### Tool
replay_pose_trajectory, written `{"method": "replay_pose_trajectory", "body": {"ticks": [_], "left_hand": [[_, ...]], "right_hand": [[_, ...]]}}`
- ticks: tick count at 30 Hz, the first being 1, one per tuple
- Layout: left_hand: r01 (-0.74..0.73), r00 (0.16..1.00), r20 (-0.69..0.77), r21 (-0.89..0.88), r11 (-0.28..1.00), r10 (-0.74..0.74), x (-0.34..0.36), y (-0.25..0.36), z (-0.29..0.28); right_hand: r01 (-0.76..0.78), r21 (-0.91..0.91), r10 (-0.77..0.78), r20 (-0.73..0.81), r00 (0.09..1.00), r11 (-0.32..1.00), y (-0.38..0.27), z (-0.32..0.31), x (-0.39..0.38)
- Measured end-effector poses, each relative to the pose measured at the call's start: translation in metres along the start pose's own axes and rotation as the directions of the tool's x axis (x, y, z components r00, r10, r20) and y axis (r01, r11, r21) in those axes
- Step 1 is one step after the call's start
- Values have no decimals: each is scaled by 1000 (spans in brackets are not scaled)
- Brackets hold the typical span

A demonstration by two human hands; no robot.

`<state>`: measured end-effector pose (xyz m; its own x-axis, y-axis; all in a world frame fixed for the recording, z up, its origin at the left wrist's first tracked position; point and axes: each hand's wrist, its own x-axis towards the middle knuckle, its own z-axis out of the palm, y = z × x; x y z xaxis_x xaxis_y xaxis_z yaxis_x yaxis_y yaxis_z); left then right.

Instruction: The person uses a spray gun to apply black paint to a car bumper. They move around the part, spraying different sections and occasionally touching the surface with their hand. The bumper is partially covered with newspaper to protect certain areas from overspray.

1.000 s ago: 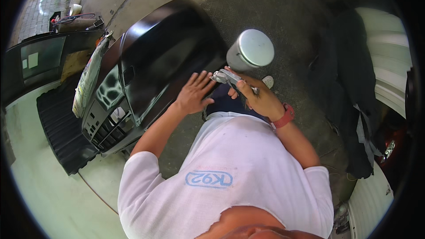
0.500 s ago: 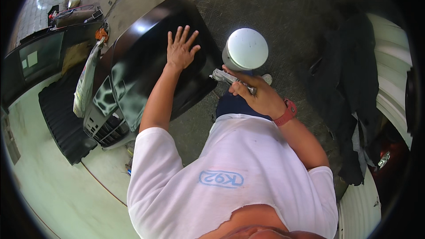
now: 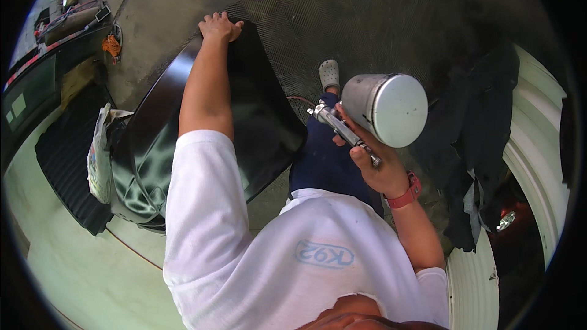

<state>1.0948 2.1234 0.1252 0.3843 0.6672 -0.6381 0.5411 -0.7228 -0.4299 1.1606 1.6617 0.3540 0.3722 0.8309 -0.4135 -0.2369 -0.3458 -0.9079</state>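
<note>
My left hand [image 3: 218, 26] rests on the far top edge of a glossy black car body panel [image 3: 263, 110], fingers apart and slightly bent over it. My left forearm lies across the panel's view. My right hand [image 3: 380, 168] is closed around a metal spray gun [image 3: 345, 131], which has a large silver cup [image 3: 398, 110] attached near its head, to the right. A thin hose [image 3: 298, 98] shows behind the gun. The gun is right of the panel, above my dark trousers [image 3: 312, 165]; a clog-shod foot [image 3: 329, 75] shows beyond.
A paper-covered piece [image 3: 98, 165] and a black ridged sheet [image 3: 67, 183] are at the left. Hoses and a cylinder [image 3: 79, 24] sit at the upper left with an orange cloth [image 3: 112, 46]. Black cloth [image 3: 471, 122] hangs by white curved panels [image 3: 532, 140] at the right.
My left hand has slid forward and leftward along the panel to its far edge. My right hand, with the gun and cup, has moved down and to the right.
</note>
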Motion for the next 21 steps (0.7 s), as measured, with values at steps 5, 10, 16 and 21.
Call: {"method": "replay_pose_trajectory", "body": {"ticks": [5,10,16,21], "left_hand": [[-265,957,163,167,950,238,29,41,17],[-539,842,297,418,731,451,-11,74,59],[-652,758,343,367,664,555,-136,97,92],[-612,781,142,368,700,608,-248,123,149]], "right_hand": [[-9,12,10,-75,997,1000,12,-2,25],[-27,6,27,-11,1000,1000,12,10,29],[-34,2,34,114,993,999,9,34,-4],[57,-99,-38,186,982,993,13,41,-39]]}}
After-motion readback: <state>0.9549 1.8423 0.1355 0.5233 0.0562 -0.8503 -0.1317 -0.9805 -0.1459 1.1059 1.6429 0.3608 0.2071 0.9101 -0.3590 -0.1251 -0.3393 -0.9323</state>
